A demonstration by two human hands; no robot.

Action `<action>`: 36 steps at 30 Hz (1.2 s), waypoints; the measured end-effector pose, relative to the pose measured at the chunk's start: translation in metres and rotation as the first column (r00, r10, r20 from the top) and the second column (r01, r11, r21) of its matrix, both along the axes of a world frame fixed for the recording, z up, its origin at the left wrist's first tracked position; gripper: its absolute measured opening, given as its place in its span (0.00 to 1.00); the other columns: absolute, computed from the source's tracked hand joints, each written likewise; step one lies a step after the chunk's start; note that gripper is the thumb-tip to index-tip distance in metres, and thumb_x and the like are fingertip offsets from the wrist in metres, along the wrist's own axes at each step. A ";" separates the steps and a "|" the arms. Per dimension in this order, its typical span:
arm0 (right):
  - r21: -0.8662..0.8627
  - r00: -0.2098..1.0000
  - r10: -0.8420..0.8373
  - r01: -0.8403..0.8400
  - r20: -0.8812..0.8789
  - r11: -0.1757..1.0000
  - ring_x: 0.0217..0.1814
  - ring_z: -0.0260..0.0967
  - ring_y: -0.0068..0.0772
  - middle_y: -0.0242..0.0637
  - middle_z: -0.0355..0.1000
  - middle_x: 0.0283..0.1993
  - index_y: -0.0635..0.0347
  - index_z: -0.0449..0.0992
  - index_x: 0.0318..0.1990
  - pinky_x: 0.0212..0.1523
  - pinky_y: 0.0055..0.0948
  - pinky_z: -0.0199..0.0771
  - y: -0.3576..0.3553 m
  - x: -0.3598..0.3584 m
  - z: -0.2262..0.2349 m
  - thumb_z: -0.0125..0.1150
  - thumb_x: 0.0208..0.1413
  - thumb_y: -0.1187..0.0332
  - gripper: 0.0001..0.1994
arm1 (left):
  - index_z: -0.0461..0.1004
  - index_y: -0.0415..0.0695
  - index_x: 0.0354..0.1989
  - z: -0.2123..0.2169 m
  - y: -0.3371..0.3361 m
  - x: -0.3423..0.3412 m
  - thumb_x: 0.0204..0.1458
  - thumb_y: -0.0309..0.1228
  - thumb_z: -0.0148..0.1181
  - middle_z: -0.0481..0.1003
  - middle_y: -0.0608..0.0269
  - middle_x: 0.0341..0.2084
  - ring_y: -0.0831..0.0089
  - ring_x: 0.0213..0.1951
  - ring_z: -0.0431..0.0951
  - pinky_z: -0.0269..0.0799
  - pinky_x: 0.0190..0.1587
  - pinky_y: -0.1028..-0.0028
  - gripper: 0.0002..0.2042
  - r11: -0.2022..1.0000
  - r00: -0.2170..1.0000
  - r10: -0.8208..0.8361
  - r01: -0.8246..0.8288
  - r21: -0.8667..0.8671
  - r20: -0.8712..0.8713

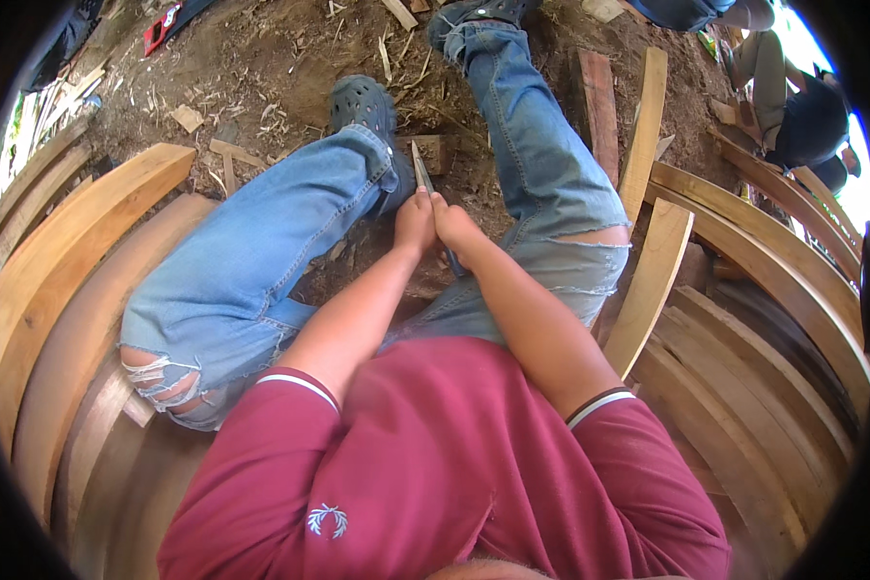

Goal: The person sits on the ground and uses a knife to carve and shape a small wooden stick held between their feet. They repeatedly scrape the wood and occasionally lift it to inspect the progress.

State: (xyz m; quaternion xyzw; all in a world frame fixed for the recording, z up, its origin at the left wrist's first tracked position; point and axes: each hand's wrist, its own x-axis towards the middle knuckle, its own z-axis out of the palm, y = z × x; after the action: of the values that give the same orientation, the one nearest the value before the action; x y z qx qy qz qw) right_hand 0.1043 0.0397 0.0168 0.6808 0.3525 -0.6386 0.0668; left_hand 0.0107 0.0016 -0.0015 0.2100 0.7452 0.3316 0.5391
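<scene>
Between my knees, my left hand (415, 224) and my right hand (456, 229) are closed close together around a slim, pointed metal blade (420, 168). Its tip points away from me, over a small wooden block (441, 153) on the ground. A bluish piece (454, 262) shows beneath my right wrist; whether it is the blade's handle I cannot tell. My fingers cover the blade's near part.
Long planks (92, 217) lie along my left side, and more boards (735, 387) are stacked on my right. Wood scraps (188, 118) litter the dirt (261, 58). A red object (162, 29) lies far left. Other people (802, 116) are at the upper right.
</scene>
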 end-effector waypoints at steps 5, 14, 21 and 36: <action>-0.093 0.999 -0.024 0.020 -0.043 0.995 0.16 0.60 0.33 0.38 0.65 0.21 0.65 0.73 0.34 0.17 0.36 0.60 -0.002 -0.003 0.027 0.40 0.68 0.42 0.31 | 0.77 0.35 0.35 -0.003 -0.005 -0.001 0.68 0.45 0.34 0.78 0.38 0.34 0.40 0.41 0.77 0.69 0.45 0.53 0.28 1.000 0.993 -0.004 0.005 0.009 -0.114; -0.096 1.000 -0.027 0.026 -0.002 0.995 0.19 0.62 0.35 0.39 0.67 0.23 0.67 0.74 0.39 0.18 0.38 0.62 -0.001 -0.004 0.032 0.41 0.67 0.42 0.31 | 0.77 0.36 0.36 0.003 -0.002 0.000 0.68 0.45 0.34 0.77 0.37 0.34 0.39 0.41 0.76 0.69 0.46 0.53 0.27 1.000 0.996 0.024 -0.025 -0.010 -0.090; -0.119 0.995 -0.091 0.087 -0.033 0.989 0.15 0.58 0.32 0.35 0.64 0.21 0.61 0.70 0.33 0.15 0.36 0.59 -0.008 -0.001 0.020 0.41 0.67 0.42 0.28 | 0.76 0.35 0.35 0.004 -0.004 -0.003 0.68 0.46 0.34 0.78 0.37 0.34 0.40 0.41 0.77 0.69 0.45 0.53 0.27 1.000 0.994 0.024 -0.025 -0.002 -0.106; -0.002 1.000 0.009 -0.009 -0.012 1.000 0.14 0.57 0.33 0.34 0.62 0.18 0.60 0.69 0.30 0.17 0.36 0.59 0.008 -0.009 0.024 0.41 0.67 0.41 0.29 | 0.76 0.35 0.34 0.004 -0.001 -0.001 0.68 0.46 0.32 0.78 0.38 0.34 0.40 0.41 0.77 0.68 0.46 0.52 0.29 1.000 0.998 0.019 -0.019 0.003 -0.059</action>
State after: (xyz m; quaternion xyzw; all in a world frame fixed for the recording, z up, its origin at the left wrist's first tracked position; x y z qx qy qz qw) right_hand 0.0956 0.0477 0.0407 0.6755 0.3552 -0.6426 0.0683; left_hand 0.0098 0.0009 0.0027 0.2133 0.7624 0.3315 0.5133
